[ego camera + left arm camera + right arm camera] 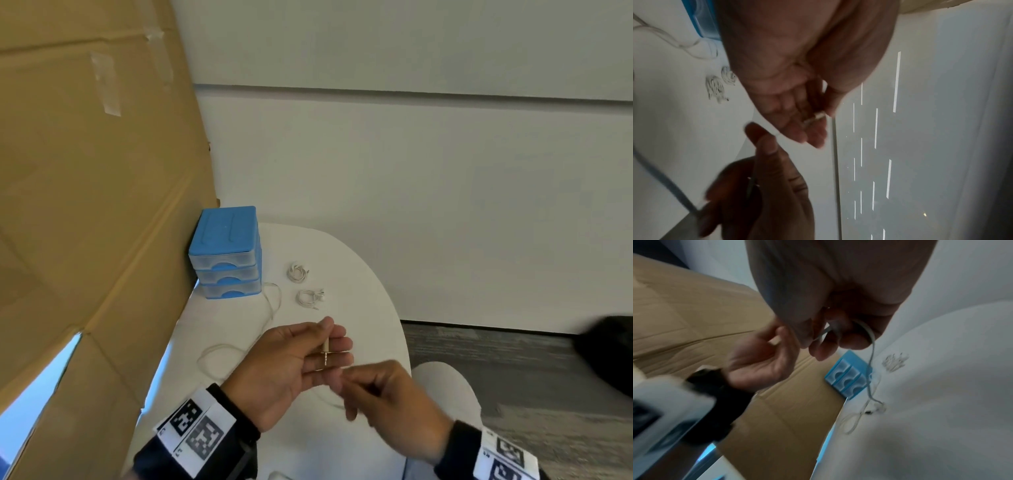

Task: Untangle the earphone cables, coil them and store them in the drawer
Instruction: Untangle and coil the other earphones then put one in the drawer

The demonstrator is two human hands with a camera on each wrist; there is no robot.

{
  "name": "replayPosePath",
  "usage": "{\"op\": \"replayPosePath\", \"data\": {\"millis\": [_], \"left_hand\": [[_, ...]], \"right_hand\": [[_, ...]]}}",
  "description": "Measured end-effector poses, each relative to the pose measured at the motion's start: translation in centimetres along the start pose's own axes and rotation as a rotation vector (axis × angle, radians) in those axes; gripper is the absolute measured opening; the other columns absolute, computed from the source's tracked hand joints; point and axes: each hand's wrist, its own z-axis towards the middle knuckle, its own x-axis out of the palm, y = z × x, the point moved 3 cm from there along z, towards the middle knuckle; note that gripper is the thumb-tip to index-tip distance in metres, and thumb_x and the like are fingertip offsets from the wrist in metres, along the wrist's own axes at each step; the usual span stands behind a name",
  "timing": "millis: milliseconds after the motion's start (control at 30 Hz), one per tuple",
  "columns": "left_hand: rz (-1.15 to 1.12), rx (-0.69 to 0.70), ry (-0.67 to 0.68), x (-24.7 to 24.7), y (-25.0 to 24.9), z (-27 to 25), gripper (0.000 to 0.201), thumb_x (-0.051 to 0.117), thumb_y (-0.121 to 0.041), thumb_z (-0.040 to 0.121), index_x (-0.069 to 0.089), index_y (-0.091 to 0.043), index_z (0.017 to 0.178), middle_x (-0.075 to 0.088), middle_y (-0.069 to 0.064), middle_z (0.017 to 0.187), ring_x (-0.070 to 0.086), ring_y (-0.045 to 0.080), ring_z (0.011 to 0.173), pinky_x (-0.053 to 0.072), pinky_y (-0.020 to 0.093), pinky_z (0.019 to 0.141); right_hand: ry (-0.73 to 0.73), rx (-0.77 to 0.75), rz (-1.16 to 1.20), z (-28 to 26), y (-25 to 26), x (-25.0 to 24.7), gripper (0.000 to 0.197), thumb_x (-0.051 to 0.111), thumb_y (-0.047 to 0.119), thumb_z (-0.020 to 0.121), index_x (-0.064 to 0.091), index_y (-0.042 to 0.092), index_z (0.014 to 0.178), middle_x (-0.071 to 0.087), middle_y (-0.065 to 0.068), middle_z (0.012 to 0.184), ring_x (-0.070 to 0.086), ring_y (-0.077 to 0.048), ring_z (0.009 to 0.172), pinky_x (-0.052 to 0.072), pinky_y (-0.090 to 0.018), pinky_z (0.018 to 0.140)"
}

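My left hand is held palm-up over the white table and pinches the jack plug of a loose white earphone cable between thumb and fingers. The plug also shows in the left wrist view. Just right of it, my right hand pinches the same cable, which hangs down to the table and trails in loops toward the drawers. Two coiled earphones lie on the table beyond my hands. The blue three-drawer unit stands at the back left, all drawers closed.
A large cardboard sheet leans along the table's left side, behind the drawer unit. A white wall is behind the table. A white rounded seat sits at lower right, and a black object lies on the grey floor.
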Motion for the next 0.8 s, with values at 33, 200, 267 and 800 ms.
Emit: {"op": "replayPosePath", "data": {"millis": [33, 200, 267, 800], "left_hand": [[-0.03, 0.01, -0.042, -0.1, 0.2, 0.1, 0.028, 0.061, -0.023, 0.089, 0.07, 0.001, 0.102, 0.075, 0.015, 0.097, 0.074, 0.023, 0.085, 0.059, 0.027, 0.071], [-0.12, 0.128, -0.2, -0.8, 0.4, 0.5, 0.021, 0.051, -0.012, 0.098, 0.065, -0.003, 0.111, 0.075, 0.011, 0.103, 0.073, 0.022, 0.097, 0.057, 0.028, 0.08], [-0.085, 0.204, -0.255, -0.9, -0.2, 0.3, 0.019, 0.05, -0.013, 0.098, 0.066, -0.008, 0.107, 0.076, 0.007, 0.102, 0.073, 0.019, 0.096, 0.059, 0.025, 0.079], [0.401, 0.365, -0.308, -3.0, -0.6, 1.1, 0.019, 0.054, -0.006, 0.097, 0.07, -0.007, 0.106, 0.077, 0.001, 0.092, 0.073, 0.012, 0.092, 0.057, 0.029, 0.086]], "right_hand": [[0.008, 0.006, 0.006, -0.3, 0.1, 0.5, 0.023, 0.061, 0.031, 0.095, 0.078, 0.024, 0.083, 0.061, 0.003, 0.059, 0.043, -0.007, 0.055, 0.037, -0.016, 0.055], [-0.105, -0.075, -0.231, -0.7, 0.5, 0.8, 0.022, 0.056, 0.034, 0.098, 0.072, 0.028, 0.084, 0.06, 0.014, 0.06, 0.052, -0.005, 0.058, 0.044, -0.023, 0.061], [-0.136, -0.147, -0.312, -0.8, 1.0, 0.8, 0.021, 0.055, 0.036, 0.098, 0.066, 0.037, 0.08, 0.056, 0.019, 0.061, 0.054, -0.007, 0.06, 0.044, -0.024, 0.063], [-0.001, -0.343, -0.674, -1.3, 3.9, 1.7, 0.024, 0.045, 0.044, 0.095, 0.064, 0.033, 0.104, 0.07, 0.016, 0.089, 0.062, -0.008, 0.074, 0.051, -0.027, 0.07]]}}
